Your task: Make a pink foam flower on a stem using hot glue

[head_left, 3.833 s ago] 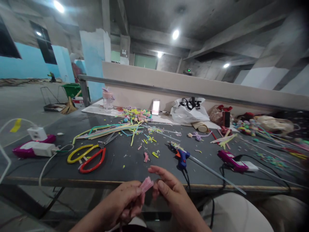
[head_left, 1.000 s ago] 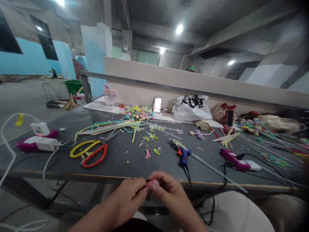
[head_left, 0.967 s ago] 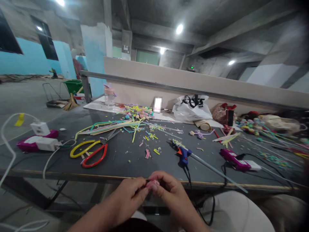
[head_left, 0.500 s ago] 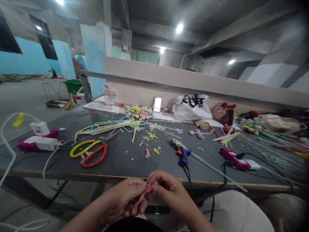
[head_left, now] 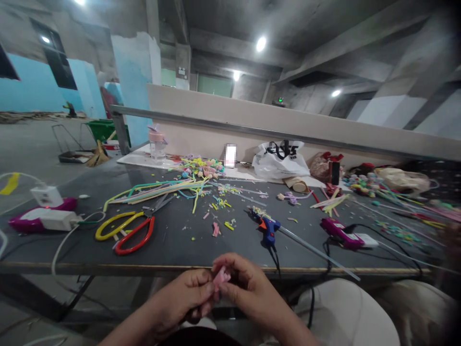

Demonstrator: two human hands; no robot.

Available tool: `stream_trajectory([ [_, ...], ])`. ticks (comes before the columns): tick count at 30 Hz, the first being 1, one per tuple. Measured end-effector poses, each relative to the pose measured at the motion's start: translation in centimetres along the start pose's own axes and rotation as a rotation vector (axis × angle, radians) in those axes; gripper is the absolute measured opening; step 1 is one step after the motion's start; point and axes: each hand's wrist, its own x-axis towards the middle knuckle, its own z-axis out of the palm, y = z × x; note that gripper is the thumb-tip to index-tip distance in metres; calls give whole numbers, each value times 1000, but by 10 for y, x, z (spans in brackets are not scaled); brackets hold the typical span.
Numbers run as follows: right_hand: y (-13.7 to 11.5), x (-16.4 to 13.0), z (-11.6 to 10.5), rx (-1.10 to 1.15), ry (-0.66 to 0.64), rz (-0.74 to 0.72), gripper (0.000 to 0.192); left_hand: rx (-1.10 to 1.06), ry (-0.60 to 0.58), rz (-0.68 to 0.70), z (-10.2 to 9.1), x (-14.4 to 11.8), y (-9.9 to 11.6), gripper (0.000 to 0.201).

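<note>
Pink, soft-looking material shows between the fingertips of the person on the seat: a small pink piece (head_left: 220, 278), held just off the near edge of the table (head_left: 162, 252), over the lap. The left hand (head_left: 189, 295) pinches its lower end between thumb and fingers; the right hand (head_left: 248, 290) has thumb and forefinger closed about the upper part. As I judge it, this is fingertip shaping. I'd let the left pinch act as a firm anchor and have the right fingers work lightly, a little at a time, so the folds don't crush or slip. Turning the ruffled end into view would help keep it even.

Its long axis runs aslant, from the left fingertips up toward the right and away from the body. The bunched, ruffled end points up and out; the other end is hidden in the left hand.

Beyond the edge, a blue glue gun (head_left: 271, 230) lies to the right, scissors (head_left: 148, 212) to the left with blades pointing away, and a pink scrap (head_left: 215, 229) between them. Farther back come long pastel strips (head_left: 169, 190), then a colourful heap (head_left: 203, 167) near the pale partition (head_left: 288, 117).
</note>
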Motion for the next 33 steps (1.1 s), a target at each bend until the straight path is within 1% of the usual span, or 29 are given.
stream_trajectory([
  [2,-2,-2,0,122,-8,-5,39,24,-2,43,0,1,-1,36],
  [4,-2,-4,-1,209,-17,-3,46,58,-7,60,-1,1,-1,38],
  [6,0,-5,-1,243,-13,-1,44,67,-5,84,-2,1,-2,38],
  [9,3,-6,-1,252,13,-15,40,-2,0,105,-5,1,-7,35],
  [13,5,-4,0,229,65,-25,36,-122,18,67,-7,2,-14,30],
  [15,7,-2,-2,206,126,-18,34,-187,36,64,-8,3,-12,28],
  [18,16,3,-6,188,255,1,33,-306,88,81,-15,3,-1,23],
  [20,23,6,-9,188,330,20,33,-366,112,130,-22,5,12,23],
  [22,29,9,-11,180,366,35,34,-400,120,177,-31,8,24,17],
  [24,32,10,-12,159,371,50,35,-417,135,214,-41,13,33,16],
  [27,29,9,-12,83,340,77,34,-484,166,258,-54,22,36,14],
  [29,27,7,-11,-11,288,73,33,-523,181,261,-59,26,35,14],
  [31,33,3,-8,-110,170,-12,29,-526,192,247,-61,28,33,14],
  [32,41,0,-4,-151,83,-87,27,-518,194,235,-62,28,33,14],
  [33,51,-6,1,-169,-38,-180,27,-510,191,221,-61,28,33,14],
])
